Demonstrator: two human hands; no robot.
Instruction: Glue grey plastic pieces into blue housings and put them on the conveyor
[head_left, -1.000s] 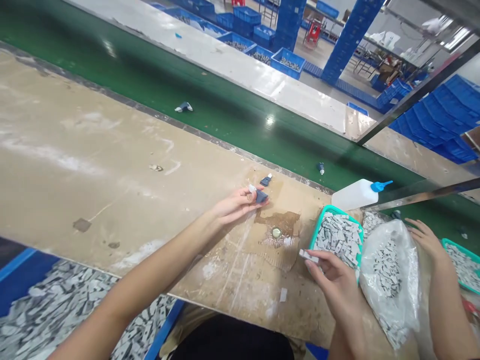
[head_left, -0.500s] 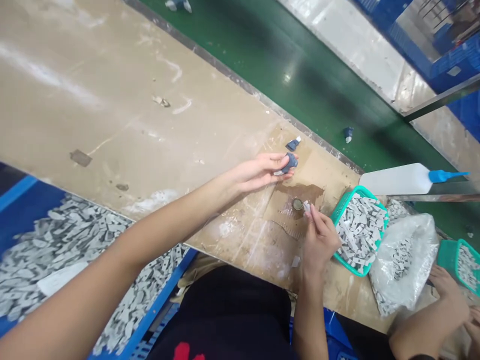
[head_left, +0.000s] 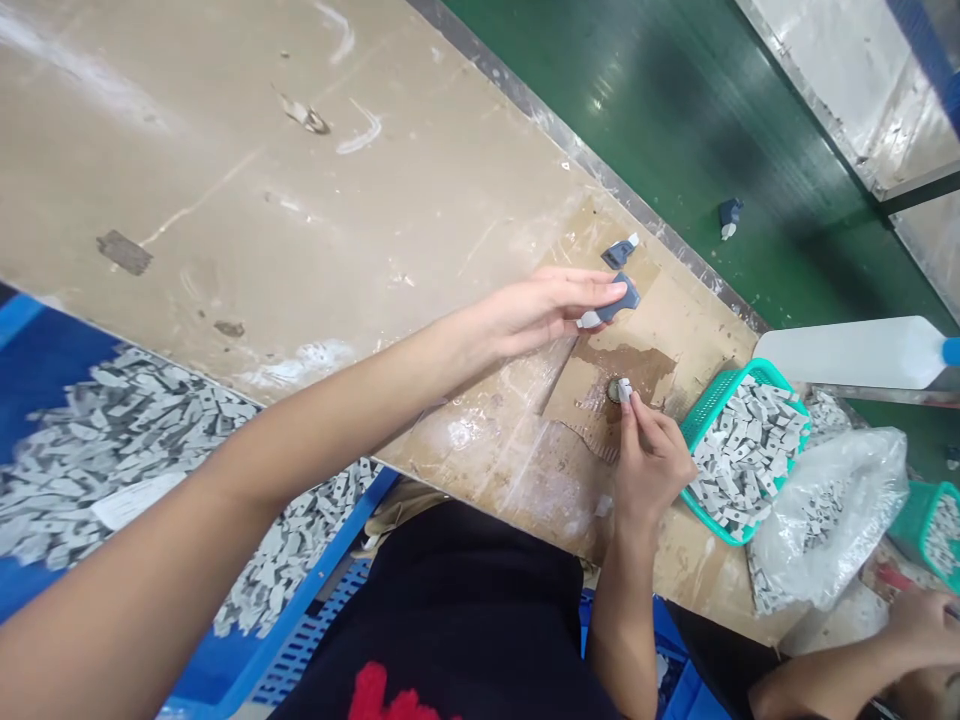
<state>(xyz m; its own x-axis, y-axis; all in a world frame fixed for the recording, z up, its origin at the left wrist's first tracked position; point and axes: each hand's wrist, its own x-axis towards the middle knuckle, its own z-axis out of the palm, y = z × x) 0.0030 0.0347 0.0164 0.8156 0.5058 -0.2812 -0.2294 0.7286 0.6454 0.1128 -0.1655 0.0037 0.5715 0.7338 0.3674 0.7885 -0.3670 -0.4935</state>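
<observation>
Over the cardboard, my left hand is closed on a dark blue plastic part with a white piece at its lower end. Pinched between my right thumb and fingers is a small white plastic piece; my right hand holds it at the edge of a small round dish. That dish rests on the wet-stained cardboard. Just beyond my left hand lies another dark blue part with a white end.
Right of my right hand stands a green basket of small white pieces, beside a clear plastic bag and a white squeeze bottle. A blue crate of grey-white parts sits lower left. Another person's arm reaches in at lower right.
The view has shifted, so the bench things sit differently in frame. The part in my left hand has turned, showing more of its white end. My right hand's white piece is now over the dish's edge.
</observation>
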